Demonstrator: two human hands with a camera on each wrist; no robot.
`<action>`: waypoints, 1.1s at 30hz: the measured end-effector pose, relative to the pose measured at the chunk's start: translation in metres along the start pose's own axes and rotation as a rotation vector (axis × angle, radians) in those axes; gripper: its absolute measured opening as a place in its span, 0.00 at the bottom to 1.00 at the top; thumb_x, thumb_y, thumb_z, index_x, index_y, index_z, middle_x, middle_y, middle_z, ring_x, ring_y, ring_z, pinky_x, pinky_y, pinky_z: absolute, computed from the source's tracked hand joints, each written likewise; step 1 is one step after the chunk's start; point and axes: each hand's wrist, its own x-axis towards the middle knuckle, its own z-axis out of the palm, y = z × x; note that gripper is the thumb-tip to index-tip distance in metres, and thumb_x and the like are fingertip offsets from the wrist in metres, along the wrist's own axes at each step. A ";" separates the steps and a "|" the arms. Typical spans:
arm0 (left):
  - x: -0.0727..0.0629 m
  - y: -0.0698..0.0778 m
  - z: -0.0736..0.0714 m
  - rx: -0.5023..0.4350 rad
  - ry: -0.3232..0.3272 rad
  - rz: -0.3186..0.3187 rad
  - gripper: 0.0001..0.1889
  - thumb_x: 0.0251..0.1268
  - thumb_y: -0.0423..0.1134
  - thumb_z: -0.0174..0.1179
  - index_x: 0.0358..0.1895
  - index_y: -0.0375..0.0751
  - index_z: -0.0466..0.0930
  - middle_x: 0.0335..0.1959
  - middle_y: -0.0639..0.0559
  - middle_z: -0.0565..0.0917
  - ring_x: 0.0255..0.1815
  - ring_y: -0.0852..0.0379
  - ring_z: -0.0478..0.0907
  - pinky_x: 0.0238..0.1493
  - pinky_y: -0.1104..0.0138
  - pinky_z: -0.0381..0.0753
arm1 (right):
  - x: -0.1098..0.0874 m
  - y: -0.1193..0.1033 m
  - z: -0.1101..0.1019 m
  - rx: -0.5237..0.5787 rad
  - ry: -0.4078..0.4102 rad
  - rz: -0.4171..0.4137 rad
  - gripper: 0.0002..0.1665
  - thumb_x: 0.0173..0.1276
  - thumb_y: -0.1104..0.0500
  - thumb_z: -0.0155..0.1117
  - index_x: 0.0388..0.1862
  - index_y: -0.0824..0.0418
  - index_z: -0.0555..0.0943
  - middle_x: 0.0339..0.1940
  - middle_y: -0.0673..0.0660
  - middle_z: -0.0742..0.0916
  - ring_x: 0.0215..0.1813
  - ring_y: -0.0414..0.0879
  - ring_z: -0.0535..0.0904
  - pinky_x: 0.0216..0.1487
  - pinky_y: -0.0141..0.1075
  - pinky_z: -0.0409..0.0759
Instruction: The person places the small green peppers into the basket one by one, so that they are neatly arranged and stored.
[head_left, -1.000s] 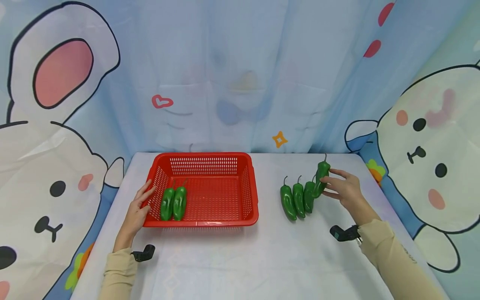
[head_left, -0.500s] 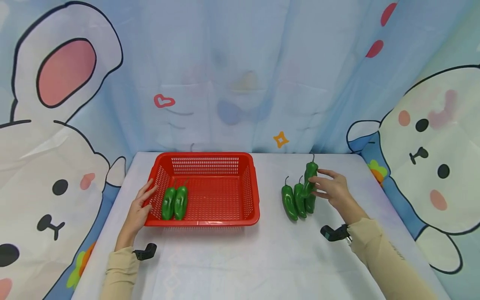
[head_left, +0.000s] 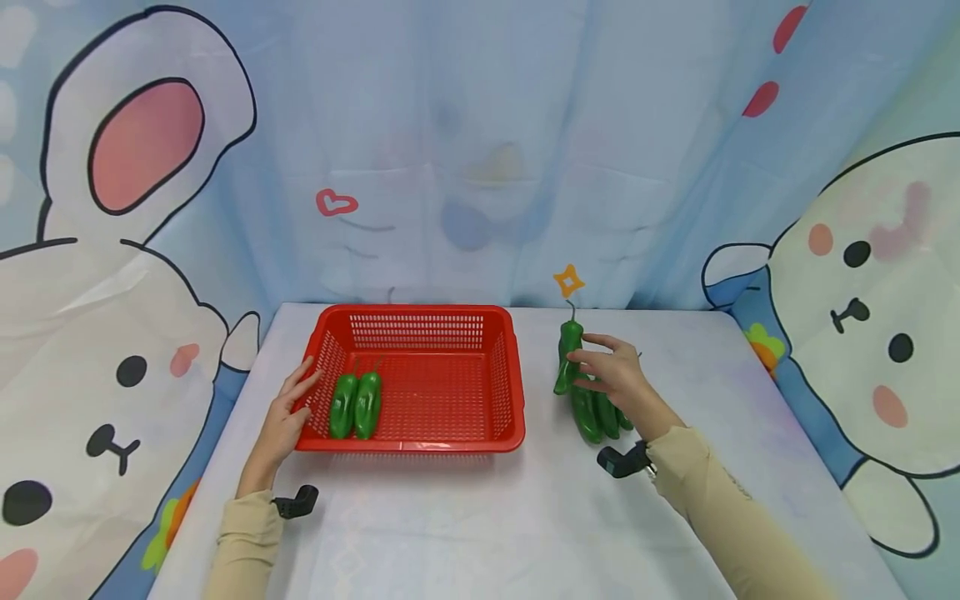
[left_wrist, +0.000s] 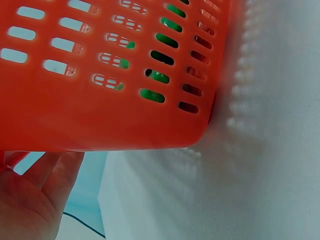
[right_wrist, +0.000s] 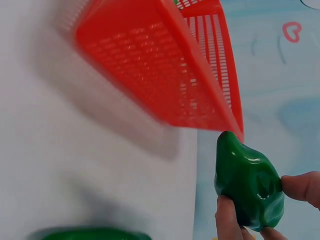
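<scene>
My right hand pinches a green chili pepper between thumb and fingers, its stem pointing up in the head view. The right wrist view shows this pepper raised beside the basket's end. Under that hand lie several more green peppers on the table, partly covered by it. My left hand rests at the left rim of a red plastic basket, fingers fairly straight and spread. Inside, two green peppers lie side by side at the left.
A white cloth covers the table. Behind it hangs a blue curtain printed with cartoon animals. Black wrist cameras sit on both forearms, the right camera close to the lying peppers.
My right hand has carried the pepper leftward over the lying peppers, toward the basket. My left hand stays at the rim. The whole head view has shifted slightly.
</scene>
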 end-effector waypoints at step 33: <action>-0.002 -0.001 0.003 -0.011 0.003 0.024 0.30 0.56 0.12 0.42 0.66 0.16 0.63 0.76 0.29 0.53 0.77 0.30 0.42 0.55 0.85 0.57 | -0.001 -0.024 0.123 0.064 -0.161 -0.051 0.34 0.65 0.65 0.65 0.70 0.64 0.69 0.57 0.68 0.80 0.55 0.58 0.82 0.50 0.51 0.81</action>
